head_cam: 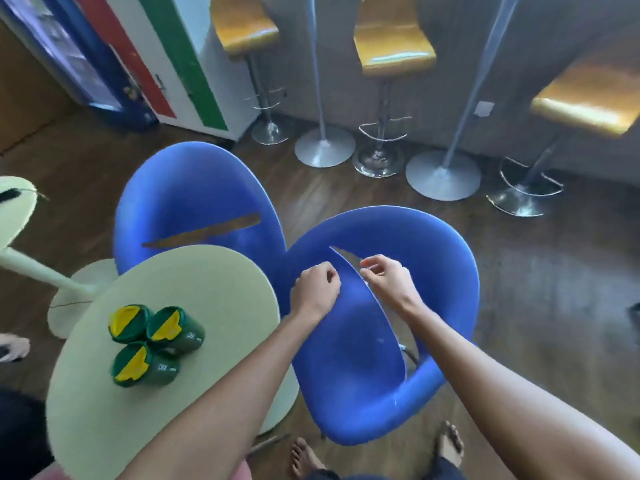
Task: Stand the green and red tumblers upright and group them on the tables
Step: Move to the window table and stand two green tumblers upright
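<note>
Holding both our hands empty over the blue chair, with the green group already standing on the round table.

We see three green tumblers upright and touching each other in a small cluster on the left part of this table, their green and yellow lids facing up. Our left hand is curled loosely and grasps nothing; our right hand is also half closed with the fingers bent, and we see nothing in it. Both hands hang well apart from the tumblers, above the chair seat. We judge the green part as done here. No red tumbler is visible in this view, so the red ones are probably left to find, maybe on another table at the left edge.
</note>
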Demonstrator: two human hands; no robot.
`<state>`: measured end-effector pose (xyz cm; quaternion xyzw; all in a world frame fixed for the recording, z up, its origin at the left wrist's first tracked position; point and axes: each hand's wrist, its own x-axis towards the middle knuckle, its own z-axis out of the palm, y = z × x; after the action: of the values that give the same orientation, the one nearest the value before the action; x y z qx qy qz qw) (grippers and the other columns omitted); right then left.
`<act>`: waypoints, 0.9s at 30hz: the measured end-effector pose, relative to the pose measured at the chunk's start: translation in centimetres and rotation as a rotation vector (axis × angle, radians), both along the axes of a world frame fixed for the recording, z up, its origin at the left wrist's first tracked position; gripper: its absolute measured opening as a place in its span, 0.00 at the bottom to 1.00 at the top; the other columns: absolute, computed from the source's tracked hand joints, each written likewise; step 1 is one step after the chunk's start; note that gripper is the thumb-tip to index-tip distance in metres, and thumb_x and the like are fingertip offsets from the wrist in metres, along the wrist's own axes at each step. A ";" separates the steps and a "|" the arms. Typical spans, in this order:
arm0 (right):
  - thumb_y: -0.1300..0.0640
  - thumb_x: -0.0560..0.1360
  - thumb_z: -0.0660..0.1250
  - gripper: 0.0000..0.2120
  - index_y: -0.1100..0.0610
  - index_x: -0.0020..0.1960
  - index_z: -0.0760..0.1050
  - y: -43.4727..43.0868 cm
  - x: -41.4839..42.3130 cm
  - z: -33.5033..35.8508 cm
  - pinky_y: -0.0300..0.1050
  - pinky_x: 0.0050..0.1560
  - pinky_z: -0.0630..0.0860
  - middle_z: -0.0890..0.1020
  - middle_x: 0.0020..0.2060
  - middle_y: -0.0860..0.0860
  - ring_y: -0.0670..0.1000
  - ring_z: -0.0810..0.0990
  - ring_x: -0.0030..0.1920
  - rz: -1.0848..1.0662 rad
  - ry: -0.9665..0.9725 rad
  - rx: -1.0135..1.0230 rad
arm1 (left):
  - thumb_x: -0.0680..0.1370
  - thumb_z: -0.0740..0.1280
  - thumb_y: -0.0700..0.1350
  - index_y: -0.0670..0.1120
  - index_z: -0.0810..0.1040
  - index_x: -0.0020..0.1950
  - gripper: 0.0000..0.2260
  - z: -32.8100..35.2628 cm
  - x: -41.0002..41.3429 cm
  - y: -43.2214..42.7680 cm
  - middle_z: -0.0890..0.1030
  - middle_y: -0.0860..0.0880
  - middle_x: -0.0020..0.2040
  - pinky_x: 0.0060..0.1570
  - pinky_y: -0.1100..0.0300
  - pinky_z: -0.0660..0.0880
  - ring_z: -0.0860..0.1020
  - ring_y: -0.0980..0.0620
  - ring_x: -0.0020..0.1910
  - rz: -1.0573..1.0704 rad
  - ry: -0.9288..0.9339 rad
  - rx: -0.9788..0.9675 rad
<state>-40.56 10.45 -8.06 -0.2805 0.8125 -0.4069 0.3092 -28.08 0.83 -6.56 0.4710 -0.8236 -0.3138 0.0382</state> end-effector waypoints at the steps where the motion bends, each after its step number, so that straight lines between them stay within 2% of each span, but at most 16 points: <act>1: 0.55 0.74 0.65 0.09 0.52 0.53 0.80 1.8 -2.7 0.2 0.42 0.38 0.75 0.83 0.43 0.50 0.53 0.81 0.44 -0.028 0.013 -0.012 | 0.77 0.61 0.45 0.48 0.80 0.45 0.08 0.1 -3.0 1.4 0.82 0.50 0.40 0.39 0.56 0.71 0.79 0.43 0.44 -0.026 0.010 -0.001; 4: 0.55 0.74 0.66 0.09 0.52 0.53 0.80 7.1 -10.8 0.6 0.42 0.41 0.75 0.83 0.41 0.49 0.50 0.80 0.43 -0.106 0.041 -0.023 | 0.77 0.61 0.46 0.49 0.80 0.46 0.08 0.5 -12.1 5.9 0.84 0.49 0.45 0.41 0.55 0.72 0.80 0.42 0.47 -0.089 0.039 -0.010; 8: 0.56 0.73 0.67 0.08 0.53 0.51 0.82 13.8 -20.8 1.5 0.29 0.34 0.71 0.83 0.40 0.50 0.49 0.80 0.41 -0.220 0.028 -0.022 | 0.77 0.62 0.47 0.49 0.80 0.47 0.08 1.2 -23.6 11.7 0.85 0.47 0.46 0.42 0.55 0.72 0.80 0.40 0.49 -0.189 0.047 -0.007; 11: 0.55 0.74 0.68 0.08 0.53 0.51 0.82 17.7 -27.3 3.0 0.37 0.40 0.71 0.82 0.40 0.49 0.48 0.80 0.42 -0.272 0.050 -0.009 | 0.76 0.63 0.48 0.50 0.81 0.47 0.07 2.4 -31.0 15.0 0.85 0.47 0.45 0.45 0.54 0.75 0.82 0.41 0.49 -0.279 0.064 -0.004; 14: 0.55 0.73 0.68 0.09 0.53 0.51 0.82 19.4 -33.1 4.7 0.38 0.41 0.70 0.83 0.41 0.49 0.49 0.80 0.43 -0.311 0.070 -0.011 | 0.75 0.64 0.48 0.51 0.82 0.46 0.07 4.2 -37.3 16.4 0.86 0.47 0.45 0.47 0.53 0.77 0.82 0.42 0.50 -0.323 0.097 -0.031; 18: 0.54 0.73 0.67 0.09 0.53 0.51 0.82 19.5 -39.9 6.2 0.39 0.41 0.72 0.85 0.42 0.51 0.50 0.82 0.44 -0.350 0.090 -0.033 | 0.76 0.64 0.48 0.51 0.82 0.47 0.07 6.2 -44.4 15.6 0.86 0.47 0.47 0.45 0.54 0.74 0.82 0.42 0.51 -0.345 0.123 -0.086; 21: 0.55 0.74 0.67 0.09 0.54 0.52 0.82 18.0 -44.6 6.9 0.40 0.45 0.73 0.85 0.43 0.51 0.50 0.82 0.45 -0.350 0.101 -0.049 | 0.76 0.64 0.48 0.51 0.82 0.48 0.07 6.8 -49.4 13.5 0.85 0.47 0.49 0.44 0.55 0.72 0.81 0.42 0.51 -0.346 0.139 -0.113; 27: 0.54 0.74 0.67 0.09 0.52 0.52 0.81 9.9 -56.3 9.5 0.46 0.51 0.79 0.85 0.43 0.51 0.51 0.83 0.45 -0.310 0.153 -0.081 | 0.76 0.65 0.48 0.51 0.82 0.46 0.07 8.6 -60.5 5.1 0.86 0.49 0.47 0.44 0.56 0.73 0.82 0.44 0.50 -0.313 0.239 -0.150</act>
<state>-96.83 20.36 1.41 -0.1942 0.8502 -0.4594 0.1686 -88.61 5.98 1.99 0.2927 -0.8973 -0.3074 0.1213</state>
